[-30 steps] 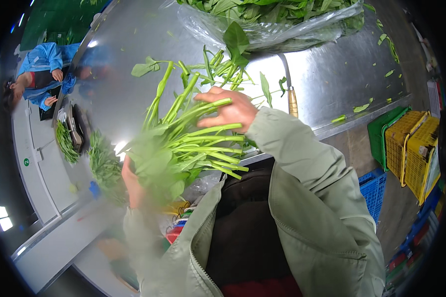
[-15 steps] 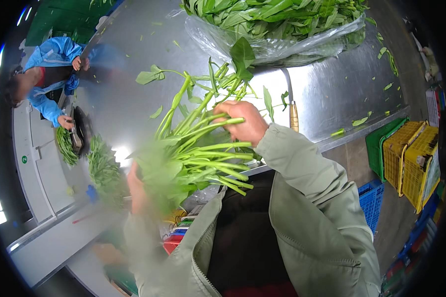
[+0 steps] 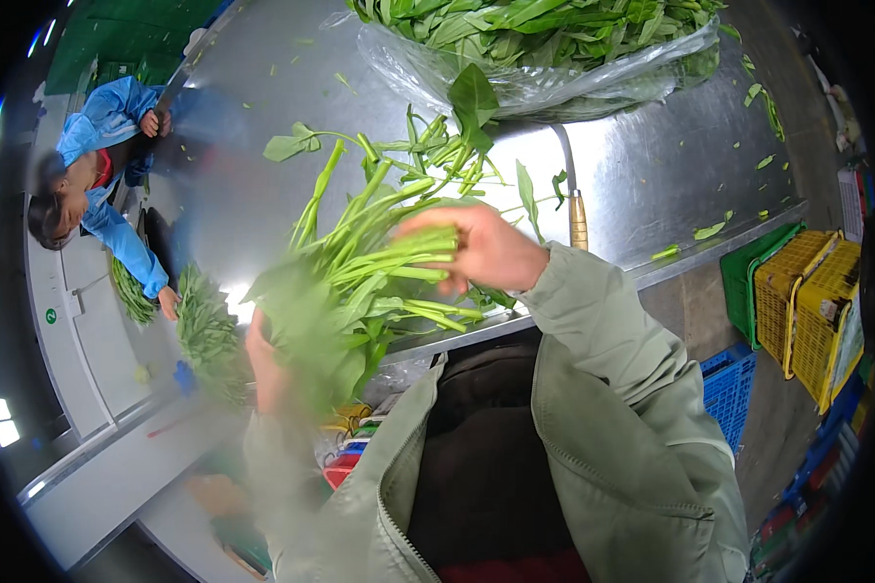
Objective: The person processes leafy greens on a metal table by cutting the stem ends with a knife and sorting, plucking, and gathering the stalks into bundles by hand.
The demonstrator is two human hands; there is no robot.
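In front of my chest is a bunch of water spinach, its leaves low and its pale cut stems pointing right. My left hand is closed round its leafy left side; leaves and a blurred patch hide most of those fingers. My right hand curls over the stem ends and is closed on several of them. Behind the bunch, loose stems and leaves lie on the metal table. A sickle-like knife with a wooden handle rests to the right of my right hand.
A clear plastic bag full of the same greens stands at the far side. Beyond the table's right edge are a green crate, yellow crates and a blue crate. At left, a co-worker in blue sleeves reaches toward a greens pile.
My right hand has shifted slightly and gathered stem ends into its fingers. The bunch has moved a little left. The co-worker's lower arm has reached farther toward the greens pile.
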